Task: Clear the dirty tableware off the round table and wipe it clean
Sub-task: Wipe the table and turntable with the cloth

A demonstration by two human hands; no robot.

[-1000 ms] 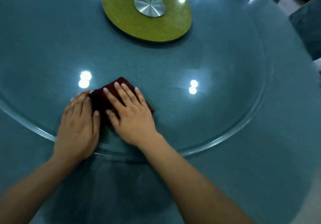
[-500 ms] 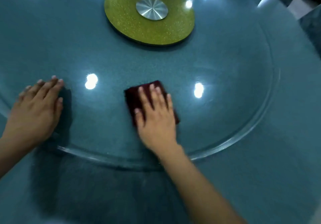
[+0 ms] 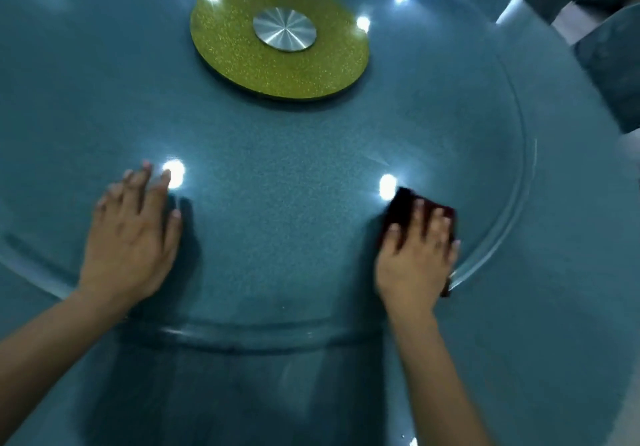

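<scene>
Right hand [image 3: 417, 255] lies flat, palm down, fingers straight and slightly spread, pressing a dark maroon cloth [image 3: 403, 208] onto the glass turntable [image 3: 277, 175]; no pinch, no curl, the grip is just flat pressure from above. Cloth is folded to a rough rectangle, mostly hidden under the hand: far corners show past the fingertips, and a sliver shows at the wrist side by the turntable's rim. It sits at the near-right part of the glass, just inside the rim, beside a bright light reflection. Left hand [image 3: 133, 234] is also flat and palm down on the glass at the near-left, fingers straight and close together, thumb out to the side, holding nothing. The two hands are well apart, with bare glass between them. The frame is motion-blurred, so finer finger detail is unreadable. The turntable is a large clear round plate lying on the blue-green round desk [image 3: 554, 307]; its rim curves across in front of both wrists. At the centre, well beyond both hands, sits a yellow-green glittery disc [image 3: 242, 61] with a brushed metal hub [image 3: 284, 33] on it. Several ceiling-light reflections dot the glass. At the far right, beyond the desk edge, dark chair shapes [image 3: 609, 65] are partly visible, too blurred to detail.
</scene>
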